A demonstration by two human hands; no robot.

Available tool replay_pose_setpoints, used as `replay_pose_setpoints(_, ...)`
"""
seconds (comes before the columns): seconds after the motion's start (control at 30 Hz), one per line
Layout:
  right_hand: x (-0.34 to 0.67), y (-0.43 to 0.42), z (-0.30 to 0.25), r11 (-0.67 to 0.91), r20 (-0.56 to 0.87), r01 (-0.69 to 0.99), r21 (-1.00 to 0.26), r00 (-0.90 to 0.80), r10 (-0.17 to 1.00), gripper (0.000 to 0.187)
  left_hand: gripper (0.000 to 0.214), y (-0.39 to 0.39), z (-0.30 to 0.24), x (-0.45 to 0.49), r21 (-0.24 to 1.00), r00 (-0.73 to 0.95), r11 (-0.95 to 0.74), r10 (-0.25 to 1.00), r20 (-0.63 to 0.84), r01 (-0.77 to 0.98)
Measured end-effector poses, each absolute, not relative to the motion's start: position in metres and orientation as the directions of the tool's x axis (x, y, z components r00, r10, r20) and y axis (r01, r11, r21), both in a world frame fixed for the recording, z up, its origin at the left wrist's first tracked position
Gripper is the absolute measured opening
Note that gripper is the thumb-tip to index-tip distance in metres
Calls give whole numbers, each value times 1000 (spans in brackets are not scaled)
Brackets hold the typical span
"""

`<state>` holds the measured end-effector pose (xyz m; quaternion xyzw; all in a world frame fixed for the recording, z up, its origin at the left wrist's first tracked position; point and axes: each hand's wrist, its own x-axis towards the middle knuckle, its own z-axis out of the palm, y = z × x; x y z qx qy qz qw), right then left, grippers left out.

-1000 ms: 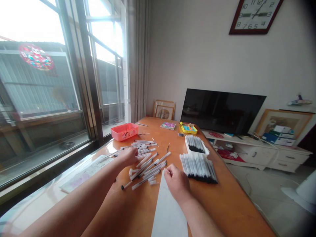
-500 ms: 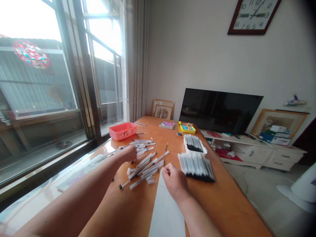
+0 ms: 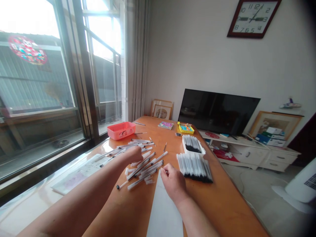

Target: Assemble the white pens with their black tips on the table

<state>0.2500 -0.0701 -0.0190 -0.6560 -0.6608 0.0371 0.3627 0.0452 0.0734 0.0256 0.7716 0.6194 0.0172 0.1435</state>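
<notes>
Your left hand (image 3: pixel 135 154) reaches out over the heap of loose pens (image 3: pixel 148 168) in the middle of the tabletop (image 3: pixel 212 214), its back turned up toward you; its fingers bend down out of sight, so you cannot tell whether they are pinching a pen or merely touching the heap. Your right hand (image 3: pixel 172 180) rests at the far end of the long white paper strip (image 3: pixel 165 212), the fingers curled in toward the palm; whether they press on anything small inside, you cannot tell. The loose pens, clear-barrelled with dark ends, lie crisscrossed between and beyond your hands, and one with a black cap (image 3: pixel 118 187) sticks out toward you on the left. Small clear pieces (image 3: pixel 149 180) lie at the heap's near edge. Just beside your right hand, on its right, a neat row of pens (image 3: pixel 194 167) lies side by side, black ends nearest you. Right behind that row, a white container (image 3: pixel 202 152) holds more pens of the same kind, their black ends also toward you. Past the heap on the left sits a pink box (image 3: pixel 121 131), and farther back lie a booklet (image 3: pixel 165 125) and a yellow box (image 3: pixel 185 129). Left of your left forearm, a printed sheet (image 3: pixel 79 174) lies flat.
</notes>
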Motion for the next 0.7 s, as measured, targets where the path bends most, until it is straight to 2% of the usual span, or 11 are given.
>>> replay_pose_setpoints(0.23, 250, -69, -20, 133, 417, 830, -541, 128, 900, 22, 6, 72, 25, 50, 194, 237, -210, 963, -127, 958)
replay_pose_setpoints(0.4, 250, -70, -19, 129, 419, 831, -540, 133, 898, 22, 9, 75, 24, 48, 170, 212, -178, 955, -206, 969)
replay_pose_setpoints(0.6, 251, -70, -20, 139, 420, 826, -547, 126, 899, 23, 35, 71, 24, 43, 169, 219, -175, 931, -293, 970)
replay_pose_setpoints(0.7, 251, -70, -20, 140, 417, 824, -548, 124, 900, 24, 39, 65, 31, 42, 229, 280, -227, 932, -231, 946)
